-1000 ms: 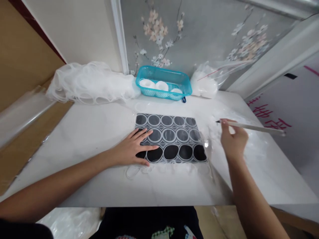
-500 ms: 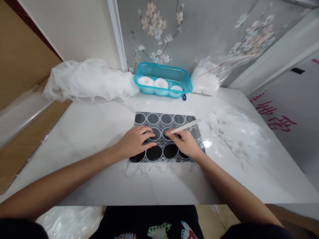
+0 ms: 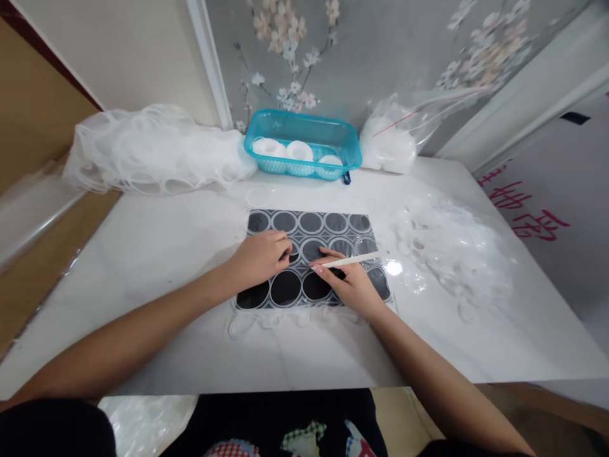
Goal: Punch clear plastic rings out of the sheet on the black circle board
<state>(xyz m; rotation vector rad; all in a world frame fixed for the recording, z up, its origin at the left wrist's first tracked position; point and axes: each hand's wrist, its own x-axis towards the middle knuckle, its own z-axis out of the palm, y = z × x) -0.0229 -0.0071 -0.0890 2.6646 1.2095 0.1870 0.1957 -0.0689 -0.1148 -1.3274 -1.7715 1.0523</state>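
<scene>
A dark sheet (image 3: 284,221) printed with rows of pale-ringed circles lies flat on the white table. The front row looks deep black, while circles farther back look greyer, as if covered by film. My left hand (image 3: 264,255) is closed over the second row, its thumb and fingers pinching the pale curved edge of a thin film circle (image 3: 294,255). Just right of it, my right hand (image 3: 349,276) grips a slim white stick (image 3: 354,259), whose lower end is by the fingertips over the sheet. Thin clear rings (image 3: 242,325) lie along the sheet's front edge.
Behind the sheet stands a blue plastic basket (image 3: 304,120) holding several white rolls or stacks of rings. Tangled clear ring scraps (image 3: 157,149) fill the back left, with another loose pile (image 3: 457,254) at right. A clear bag (image 3: 390,139) with white contents leans by the wall.
My left hand has gone from spread fingers to a pinch at a circle's edge. My right hand has shifted slightly, its stick now lying flatter. The view has moved a little.
</scene>
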